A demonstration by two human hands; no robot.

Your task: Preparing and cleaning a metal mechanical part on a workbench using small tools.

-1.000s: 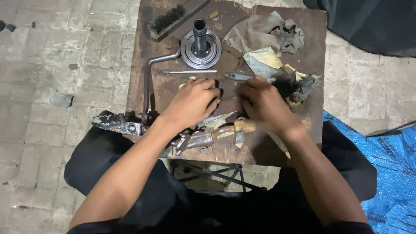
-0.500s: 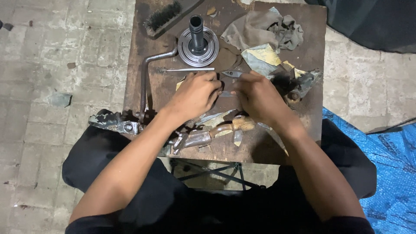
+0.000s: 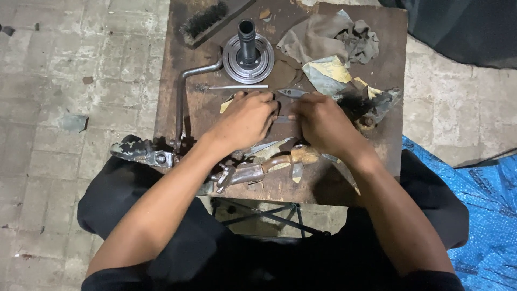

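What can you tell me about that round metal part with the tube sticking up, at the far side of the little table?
The round metal part is a grey disc with ringed steps and a dark hollow tube rising upright from its middle. It looks like worn, dull steel. It stands flat on the brown table, at its far edge, between a bristle brush and a crumpled rag. A bent metal rod ends against its rim. Neither hand touches it.

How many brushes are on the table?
2: a big bristle brush at the table's far left edge, and a thin wire brush just beyond the left hand. Clutter may hide others.
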